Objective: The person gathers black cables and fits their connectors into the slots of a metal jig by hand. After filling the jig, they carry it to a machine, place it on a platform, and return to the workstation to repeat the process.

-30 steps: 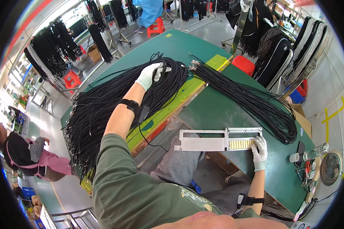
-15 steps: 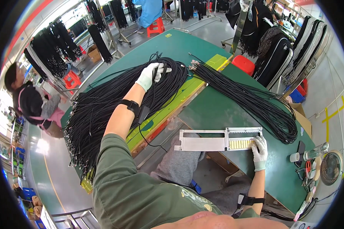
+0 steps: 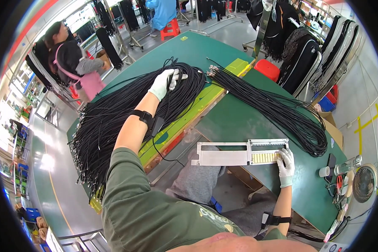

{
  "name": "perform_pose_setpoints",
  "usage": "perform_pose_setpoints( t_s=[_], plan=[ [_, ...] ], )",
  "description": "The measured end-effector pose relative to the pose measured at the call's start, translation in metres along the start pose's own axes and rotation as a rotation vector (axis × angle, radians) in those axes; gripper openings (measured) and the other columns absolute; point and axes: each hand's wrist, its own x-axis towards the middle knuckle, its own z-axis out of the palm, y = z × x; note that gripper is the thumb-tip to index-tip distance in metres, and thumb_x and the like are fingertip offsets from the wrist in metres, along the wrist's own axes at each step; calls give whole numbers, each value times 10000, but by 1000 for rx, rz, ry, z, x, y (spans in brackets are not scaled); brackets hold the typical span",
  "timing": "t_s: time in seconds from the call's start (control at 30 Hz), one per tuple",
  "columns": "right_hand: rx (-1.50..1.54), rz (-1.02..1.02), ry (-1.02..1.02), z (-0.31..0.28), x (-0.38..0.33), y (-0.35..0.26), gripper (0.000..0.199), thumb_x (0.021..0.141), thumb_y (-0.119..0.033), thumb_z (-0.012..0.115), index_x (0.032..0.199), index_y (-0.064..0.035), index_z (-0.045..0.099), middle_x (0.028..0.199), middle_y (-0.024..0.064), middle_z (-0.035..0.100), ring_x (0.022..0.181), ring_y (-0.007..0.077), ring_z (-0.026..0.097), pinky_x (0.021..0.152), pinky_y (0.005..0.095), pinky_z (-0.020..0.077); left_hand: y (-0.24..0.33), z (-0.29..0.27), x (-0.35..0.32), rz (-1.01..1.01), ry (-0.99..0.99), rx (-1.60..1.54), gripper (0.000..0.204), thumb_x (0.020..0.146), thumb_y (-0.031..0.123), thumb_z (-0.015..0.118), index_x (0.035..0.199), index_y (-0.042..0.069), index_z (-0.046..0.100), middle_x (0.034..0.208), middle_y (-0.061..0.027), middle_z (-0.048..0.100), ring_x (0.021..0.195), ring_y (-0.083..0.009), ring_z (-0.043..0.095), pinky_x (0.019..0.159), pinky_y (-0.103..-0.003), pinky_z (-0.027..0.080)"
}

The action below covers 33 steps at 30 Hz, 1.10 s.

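green table (image 3: 239, 122) | large bundle of black cables (image 3: 113, 122) lies across its left half | metal jig (image 3: 239, 152) at near edge | left hand (image 3: 166, 82) pinches a cable atop bundle | right hand (image 3: 286, 161) rests fingers closed on jig's right end

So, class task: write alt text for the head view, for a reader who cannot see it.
A person's gloved left hand reaches into a big bundle of black cables on a green table, while the gloved right hand holds a metal jig at the table's edge.
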Motion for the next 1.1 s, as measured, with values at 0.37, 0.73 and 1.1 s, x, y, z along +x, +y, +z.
perform_pose_setpoints(
  t_s=[0.37,0.73,1.1],
  plan=[
    [137,69,24,-6,-5,8,278,873,-61,671,1145,-6,692,1295,138,627,1299,304,512,1113,414,379,12,14,-15,81,-69,396,264,927,298,629,1031,55,623,971,-58,675,596,-41,466,536,-201,358],
    [1001,14,-462,-5,65,-201,616,993,-418,576,1344,86,529,1342,213,589,1230,306,577,1077,418,431,27,102,-189,278,-194,693,234,922,249,637,984,31,580,821,-104,606,745,-279,629,665,-390,496],
    [1695,398,-850,106,109,-322,337,957,-374,635,1043,-49,610,776,8,601,805,213,671,943,427,491,-20,85,-262,689,-228,1108,362,805,265,753,1080,64,631,913,-161,653,832,-365,650,751,-430,527]
  ],
)
